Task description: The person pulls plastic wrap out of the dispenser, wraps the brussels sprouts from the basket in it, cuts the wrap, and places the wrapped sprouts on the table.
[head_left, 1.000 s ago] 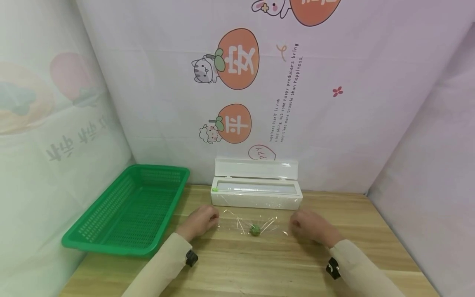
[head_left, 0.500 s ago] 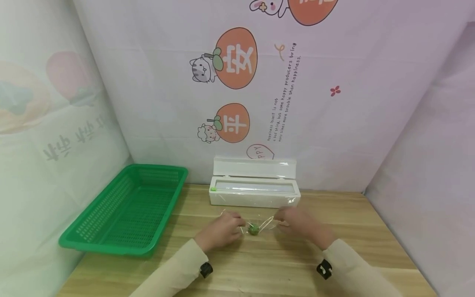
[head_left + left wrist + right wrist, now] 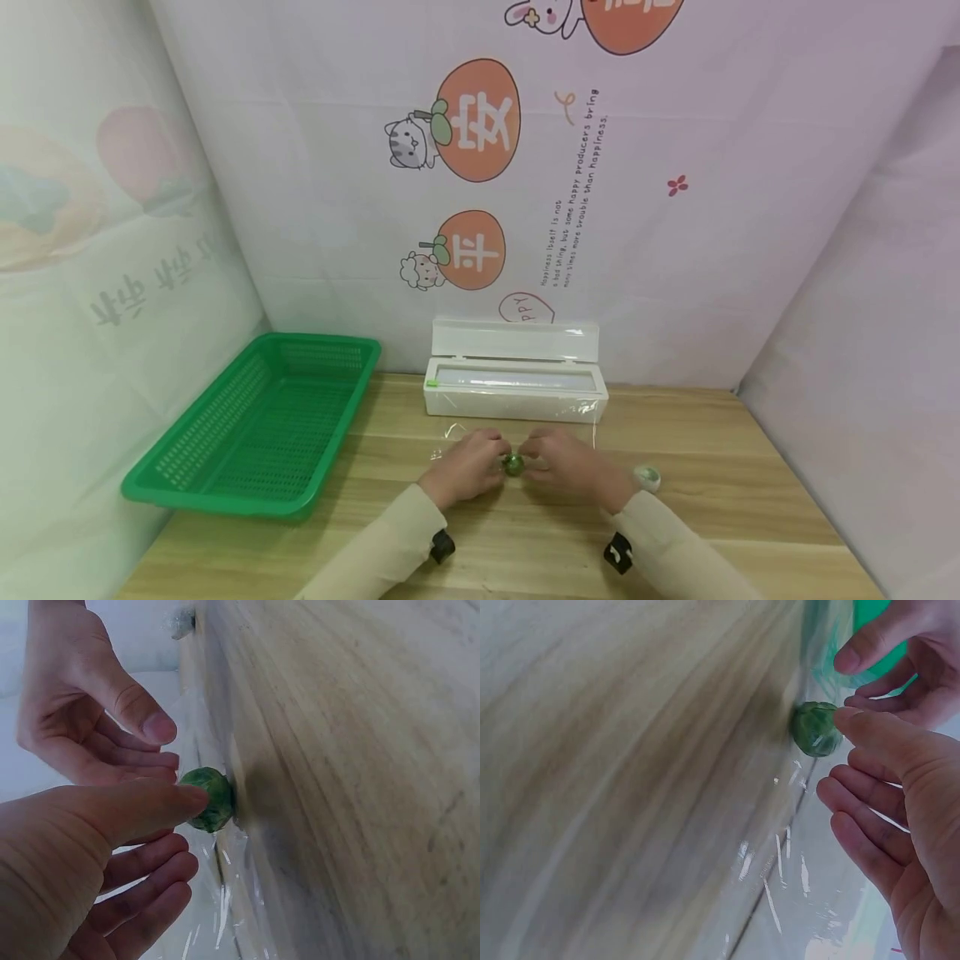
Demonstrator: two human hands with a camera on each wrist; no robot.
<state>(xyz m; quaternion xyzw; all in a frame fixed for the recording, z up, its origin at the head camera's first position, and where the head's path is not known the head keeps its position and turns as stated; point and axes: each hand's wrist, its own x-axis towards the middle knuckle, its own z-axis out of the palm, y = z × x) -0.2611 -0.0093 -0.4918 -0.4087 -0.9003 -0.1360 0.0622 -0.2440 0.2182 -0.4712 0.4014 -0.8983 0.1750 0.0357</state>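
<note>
Sprout (image 3: 513, 465) — between both hands (image 3: 468, 468) (image 3: 567, 468)

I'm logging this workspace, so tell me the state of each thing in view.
Clear film: loose, creased
Green ball: loose film about it; full cover unclear
White box: lid raised
Green tab: at box's left end
Green basket: upright
Small bundle: wrapped
Left hand: thumb and fingers apart
Right hand: the same

Desk (image 3: 750, 467): basket (image 3: 217, 502), along left edge, reaching towards far left corner; dispenser box (image 3: 517, 405), mid far edge; plastic film (image 3: 232, 885), before the box; round vegetable (image 3: 513, 465), nearer the front edge, between left hand (image 3: 467, 467) and right hand (image 3: 573, 468); small bundle (image 3: 647, 477), beyond the latter, towards right edge.
</note>
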